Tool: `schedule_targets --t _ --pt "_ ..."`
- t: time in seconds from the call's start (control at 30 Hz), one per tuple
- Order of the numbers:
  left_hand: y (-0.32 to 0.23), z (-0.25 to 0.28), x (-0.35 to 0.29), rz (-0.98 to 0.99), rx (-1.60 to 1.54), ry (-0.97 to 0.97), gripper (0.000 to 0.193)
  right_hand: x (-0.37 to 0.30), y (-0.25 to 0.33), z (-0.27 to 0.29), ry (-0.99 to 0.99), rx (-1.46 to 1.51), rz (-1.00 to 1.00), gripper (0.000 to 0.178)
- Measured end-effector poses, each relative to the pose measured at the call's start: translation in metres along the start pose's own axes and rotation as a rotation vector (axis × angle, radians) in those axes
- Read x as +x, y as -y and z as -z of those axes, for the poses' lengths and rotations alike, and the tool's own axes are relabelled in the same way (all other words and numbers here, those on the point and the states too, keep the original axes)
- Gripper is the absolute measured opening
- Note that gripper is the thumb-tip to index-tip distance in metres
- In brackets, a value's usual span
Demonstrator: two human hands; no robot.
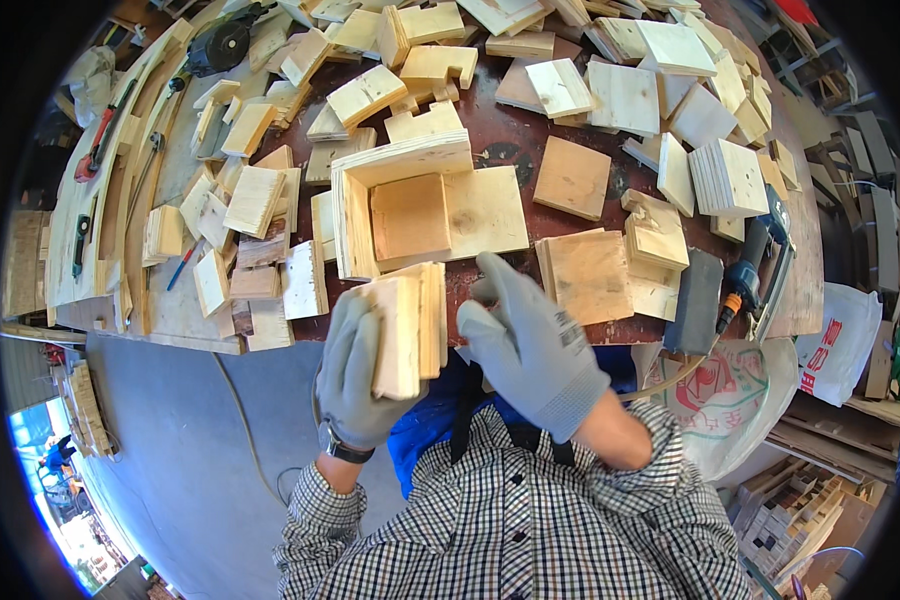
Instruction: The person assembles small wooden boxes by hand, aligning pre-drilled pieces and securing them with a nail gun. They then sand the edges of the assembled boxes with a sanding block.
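Observation:
My left hand (347, 370), in a grey work glove, grips a small stack of plywood blocks (398, 335) held upright at the table's near edge. My right hand (540, 345), gloved too, is just right of the stack with thumb and fingers apart and nothing visible in it. Beyond the stack sits an L-shaped frame of plywood boards (405, 153), with a squarish wooden block (410, 217) in its corner. Two flat plywood squares, one farther off (572, 178) and one nearer (585, 277), lie to the right of it.
Plywood offcuts (365, 95) crowd the dark red tabletop (490, 110). A blue-black power tool (750, 265) and a grey block (694, 302) stand at right; a black tool (220, 45) and a red-handled tool (95, 145) lie far left. A plastic bag (725, 400) hangs near the right edge.

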State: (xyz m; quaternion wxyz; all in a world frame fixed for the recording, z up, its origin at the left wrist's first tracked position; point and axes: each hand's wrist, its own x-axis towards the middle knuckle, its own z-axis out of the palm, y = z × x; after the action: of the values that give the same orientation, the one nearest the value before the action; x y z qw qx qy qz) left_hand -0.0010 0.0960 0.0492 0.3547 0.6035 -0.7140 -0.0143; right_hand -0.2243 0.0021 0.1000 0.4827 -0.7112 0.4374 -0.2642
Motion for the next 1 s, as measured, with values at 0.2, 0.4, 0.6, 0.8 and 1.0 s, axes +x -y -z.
schedule_targets --t 0.2,0.4,0.6,0.8,1.0 --pt "-0.016 0.004 -0.006 0.003 0.099 -0.077 0.088 -0.014 0.005 -0.046 0.101 0.892 -0.215 0.064" --pt "-0.006 -0.008 -0.016 0.135 -0.253 -0.098 0.087 -0.009 -0.001 -0.037 0.086 0.482 -0.300 0.061" --pt "0.001 -0.010 -0.025 0.251 -0.452 -0.060 0.081 -0.008 -0.008 -0.035 0.145 0.471 -0.411 0.055" --pt "0.012 -0.005 -0.024 0.187 -0.414 -0.019 0.087 -0.007 -0.004 -0.034 0.144 0.493 -0.419 0.058" --pt "-0.011 -0.003 -0.026 0.684 -0.873 -0.058 0.095 -0.006 0.002 -0.041 0.129 0.329 -0.371 0.080"
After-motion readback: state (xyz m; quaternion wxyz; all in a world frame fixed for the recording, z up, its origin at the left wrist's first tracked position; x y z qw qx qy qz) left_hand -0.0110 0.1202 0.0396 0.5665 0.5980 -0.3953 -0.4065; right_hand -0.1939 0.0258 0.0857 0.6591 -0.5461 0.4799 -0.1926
